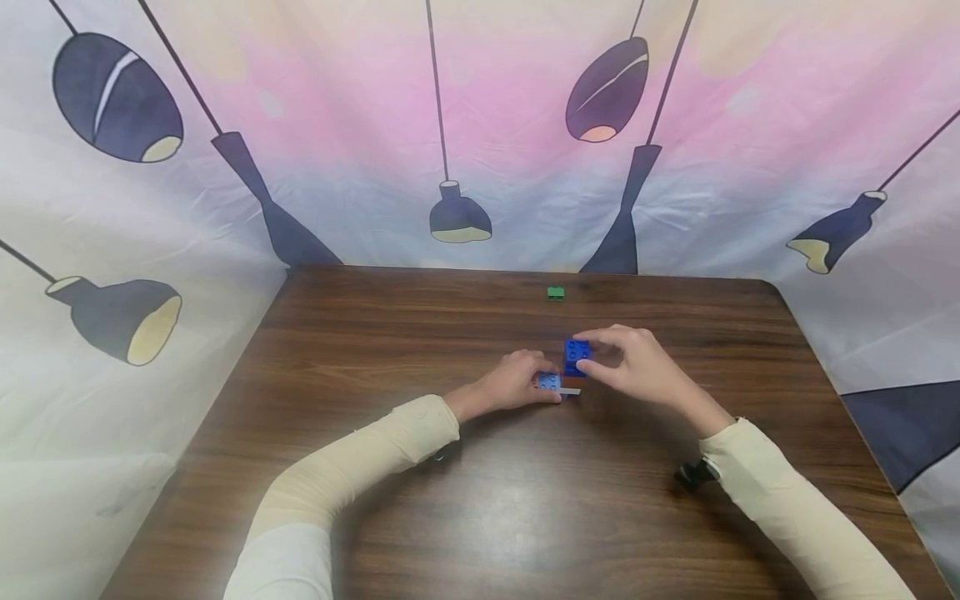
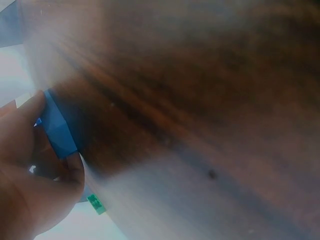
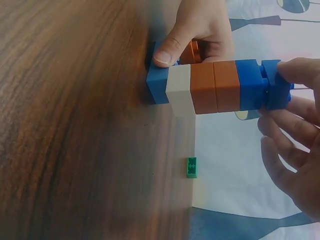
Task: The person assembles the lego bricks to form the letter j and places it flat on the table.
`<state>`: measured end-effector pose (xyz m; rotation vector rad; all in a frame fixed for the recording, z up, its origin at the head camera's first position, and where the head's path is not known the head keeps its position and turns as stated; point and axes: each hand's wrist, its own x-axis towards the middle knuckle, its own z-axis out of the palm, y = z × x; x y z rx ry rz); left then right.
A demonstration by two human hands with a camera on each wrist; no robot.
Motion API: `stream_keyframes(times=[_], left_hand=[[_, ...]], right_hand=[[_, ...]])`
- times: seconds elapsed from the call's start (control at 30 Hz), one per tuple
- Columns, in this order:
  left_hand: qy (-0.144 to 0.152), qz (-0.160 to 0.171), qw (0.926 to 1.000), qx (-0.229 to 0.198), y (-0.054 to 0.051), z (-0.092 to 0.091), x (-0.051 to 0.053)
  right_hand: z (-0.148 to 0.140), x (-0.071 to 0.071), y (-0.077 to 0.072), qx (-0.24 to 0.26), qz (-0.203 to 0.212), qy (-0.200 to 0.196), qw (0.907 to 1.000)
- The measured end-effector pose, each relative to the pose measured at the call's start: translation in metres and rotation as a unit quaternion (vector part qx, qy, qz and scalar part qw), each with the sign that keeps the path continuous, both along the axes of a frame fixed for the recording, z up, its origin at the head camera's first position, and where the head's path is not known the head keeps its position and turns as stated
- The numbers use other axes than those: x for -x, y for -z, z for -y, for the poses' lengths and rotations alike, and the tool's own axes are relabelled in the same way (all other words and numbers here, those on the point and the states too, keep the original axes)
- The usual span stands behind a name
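A tower of toy building bricks stands on the table. From the bottom it runs light blue brick (image 3: 157,85), white brick (image 3: 179,90), two orange bricks (image 3: 202,89) and a blue brick (image 3: 251,85). My left hand (image 1: 516,379) grips the light blue base between thumb and fingers. At the top, my right hand (image 1: 637,362) pinches another blue brick (image 3: 276,85); it sits slightly tilted, with a narrow gap and studs showing beneath it. Another orange piece (image 3: 194,51) shows behind the left thumb, partly hidden.
A small green brick (image 1: 556,293) lies near the table's far edge, beyond both hands. The brown wooden table (image 1: 390,333) meets a hanging cloth (image 1: 375,167) printed with lamps at the back and sides.
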<state>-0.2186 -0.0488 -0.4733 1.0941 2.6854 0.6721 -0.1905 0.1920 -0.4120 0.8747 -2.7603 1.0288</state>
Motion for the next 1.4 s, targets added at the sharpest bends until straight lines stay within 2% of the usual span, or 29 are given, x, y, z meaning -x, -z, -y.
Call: stream_keyframes(times=[0.37, 0.63, 1.0, 1.4], left_hand=[[0.002, 0.0, 1.0, -0.002, 0.0, 0.0, -0.0001], [-0.001, 0.001, 1.0, -0.007, 0.0019, 0.0007, 0.0011], [0.005, -0.003, 1.0, -0.006, 0.0035, 0.0005, 0.0029], [0.008, 0.0, 0.9999, -0.012, 0.0039, 0.0003, 0.0032]], right_hand=[[-0.0017, -0.0021, 0.0018, 0.003, 0.004, -0.002, 1.0], [-0.0018, -0.0001, 0.0029, -0.003, -0.02, -0.014, 0.9997], [0.0003, 0.0028, -0.0011, -0.056, -0.068, -0.035, 0.9955], [0.0, 0.0012, -0.0031, -0.085, -0.086, -0.038, 0.9919]])
